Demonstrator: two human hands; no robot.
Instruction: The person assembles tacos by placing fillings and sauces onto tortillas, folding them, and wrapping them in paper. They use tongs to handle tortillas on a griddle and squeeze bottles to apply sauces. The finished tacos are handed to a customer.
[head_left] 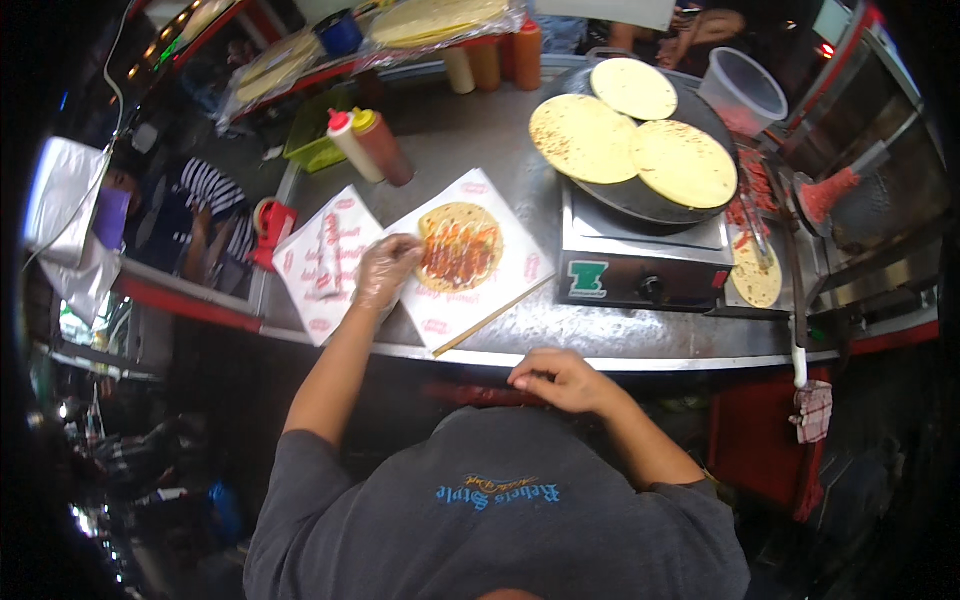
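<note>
My left hand, in a clear plastic glove, is at the left edge of a round flatbread. Its fingers are bunched together; whether they pinch anything is hidden. Shredded filling streaked with red and white sauce covers much of the bread. Beneath it lies white printed wrapping paper, with another stack of paper to the left. My bare right hand hovers by the counter's front edge, loosely curled, thumb apart, holding nothing visible.
Three flatbreads rest on a round black griddle at right. Beyond it are a clear tub and red shredded meat under tongs. Sauce bottles stand at back left, below a shelf of stacked flatbreads.
</note>
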